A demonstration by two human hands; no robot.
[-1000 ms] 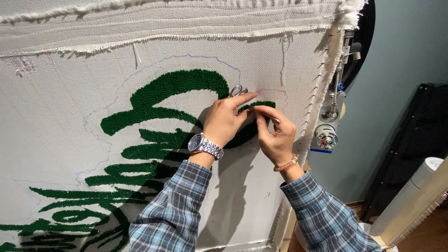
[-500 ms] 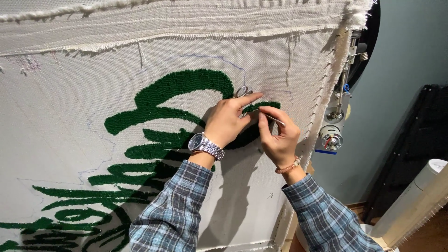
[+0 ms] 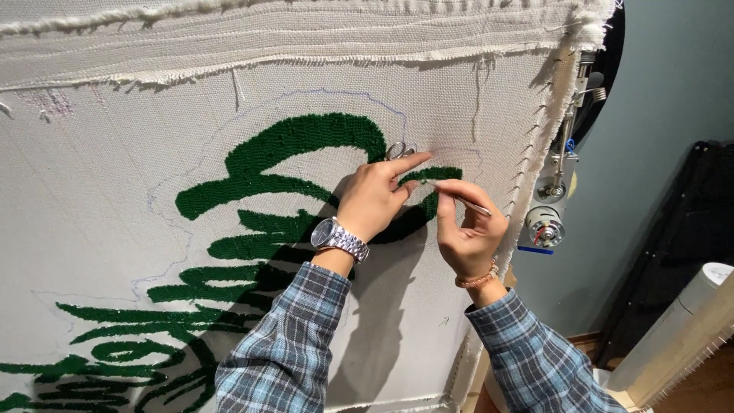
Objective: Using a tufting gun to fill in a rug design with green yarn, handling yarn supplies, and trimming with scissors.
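Observation:
A white tufting cloth (image 3: 115, 176) is stretched upright on a frame and carries green tufted yarn shapes (image 3: 306, 138). My left hand (image 3: 375, 199), with a silver wristwatch (image 3: 340, 239), presses on the cloth at the right end of the green arc. The silver rings of small scissors (image 3: 399, 150) show just above its index finger. My right hand (image 3: 468, 229), wearing a bead bracelet, pinches a thin silver metal tool (image 3: 468, 203) whose tip points at the green patch (image 3: 440, 174) beside the left fingertips.
The cloth's frayed right edge is hooked on the frame's side (image 3: 527, 176). A metal fitting with a round silver part (image 3: 544, 226) hangs there. A teal wall (image 3: 665, 92), a dark stand (image 3: 688, 229) and a white roll (image 3: 673, 329) lie to the right.
My right hand has drawn a little down and to the right, away from the left fingers. The left hand stays on the same spot of cloth.

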